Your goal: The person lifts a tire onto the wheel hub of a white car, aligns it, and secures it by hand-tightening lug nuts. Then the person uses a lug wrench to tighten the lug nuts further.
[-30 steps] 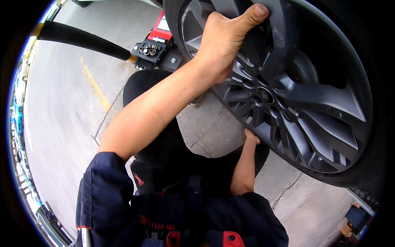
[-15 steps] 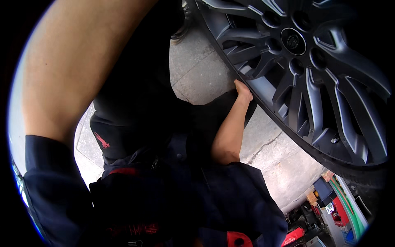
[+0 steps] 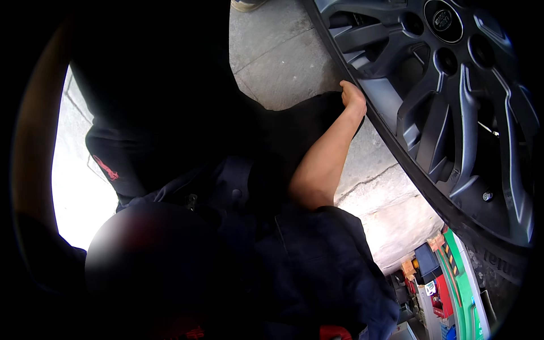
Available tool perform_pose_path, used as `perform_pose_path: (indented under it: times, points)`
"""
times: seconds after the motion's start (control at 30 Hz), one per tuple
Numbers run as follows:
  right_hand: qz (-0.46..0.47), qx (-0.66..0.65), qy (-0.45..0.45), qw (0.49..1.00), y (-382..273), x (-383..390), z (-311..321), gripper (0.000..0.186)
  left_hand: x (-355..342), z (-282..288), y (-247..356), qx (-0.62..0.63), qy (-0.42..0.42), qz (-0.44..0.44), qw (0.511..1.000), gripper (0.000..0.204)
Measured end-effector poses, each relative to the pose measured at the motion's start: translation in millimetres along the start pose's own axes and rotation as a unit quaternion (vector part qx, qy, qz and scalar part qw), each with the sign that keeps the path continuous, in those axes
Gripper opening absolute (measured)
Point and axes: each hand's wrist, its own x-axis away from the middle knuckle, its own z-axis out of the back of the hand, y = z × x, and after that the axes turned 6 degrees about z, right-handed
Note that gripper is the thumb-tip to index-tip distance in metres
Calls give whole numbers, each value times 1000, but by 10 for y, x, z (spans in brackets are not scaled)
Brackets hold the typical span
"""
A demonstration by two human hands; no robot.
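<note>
A car wheel [image 3: 442, 107] with dark grey spokes and a black tyre fills the upper right, tilted. At its left edge is my right hand [image 3: 353, 97], thumb showing and fingers hidden behind the tyre, closed on the wheel as far as I can see. My bare right forearm reaches up to it from a rolled dark sleeve. The rim's round centre cap [image 3: 443, 21] and a valve stem [image 3: 487, 196] face me. Along the far left edge runs my left arm [image 3: 39, 130], in deep shadow; its hand is out of the picture.
Pale concrete floor [image 3: 277, 56] with seams and a crack lies below. At the lower right stand a red box [image 3: 442, 297], a dark blue bin [image 3: 426, 260] and a green strip [image 3: 471, 294]. Part of a shoe [image 3: 248, 5] shows at the top. A blurred dark round shape [image 3: 150, 260] covers the lower left.
The wheel and my right hand have shifted up and to the right in the picture. My left arm has swung from the upper left toward the left edge and darkened. A blurred dark shape has appeared.
</note>
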Motion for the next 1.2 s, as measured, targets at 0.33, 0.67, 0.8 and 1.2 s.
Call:
perform_pose_path:
  times: [0.33,0.67,0.8,1.2]
  points:
    - [16,-57,10,998,-45,213,82,48,2337,-152,1368,-367,-272,-412,788,64]
    - [38,98,-96,990,79,365,2,58,4586,-823,2730,-573,-252,-720,300,61]
    - [262,109,-225,932,401,71,201,57,4706,-927,2766,-653,-178,-665,317,96]
    - [234,142,-371,887,523,129,481,54,5584,-1508,2679,-143,-270,-950,-62,31]
